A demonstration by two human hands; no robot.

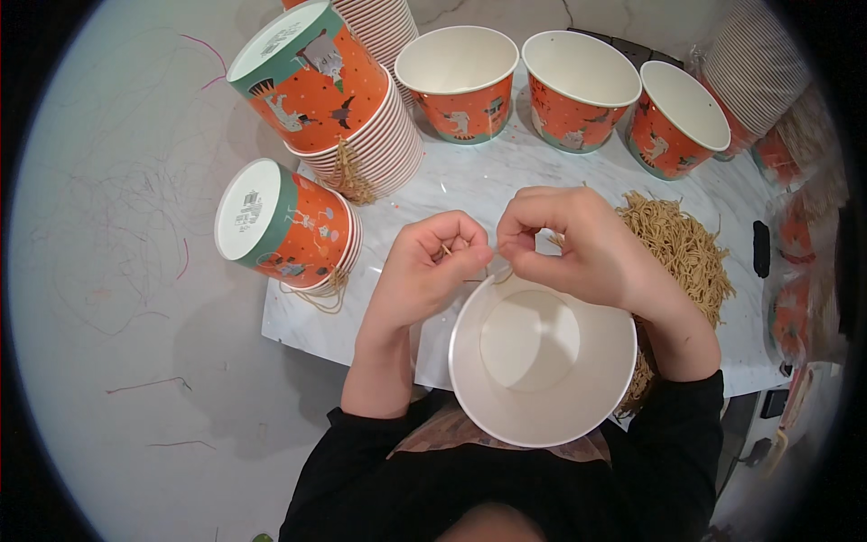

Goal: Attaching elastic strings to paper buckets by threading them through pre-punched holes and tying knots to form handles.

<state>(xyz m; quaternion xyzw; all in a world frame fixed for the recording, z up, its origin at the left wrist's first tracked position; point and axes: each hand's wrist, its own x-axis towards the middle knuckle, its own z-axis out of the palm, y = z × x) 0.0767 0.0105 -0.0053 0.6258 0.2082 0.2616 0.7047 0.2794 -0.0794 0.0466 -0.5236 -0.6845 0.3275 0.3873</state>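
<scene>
Over the near part of the table, my left hand (pixel 435 266) and my right hand (pixel 578 246) come together with thumbs and fingertips pinched. Between them runs a thin tan cord (pixel 504 275), gripped by both hands at the far rim of a large paper bucket. That bucket (pixel 578 411) is white inside, stands close against my body and has its opening toward me. My fingers hide part of the cord, so I cannot tell whether it is knotted. A heap of tan cords (pixel 682 257) lies beside my right forearm.
Three orange and green paper buckets (pixel 465 108) stand upright along the back. Upturned bucket stacks, one tall (pixel 316 90) and one short (pixel 312 226), are at the left with cords hanging from them. More nested buckets (pixel 754 68) are at the far right. The table's left edge (pixel 307 345) is near.
</scene>
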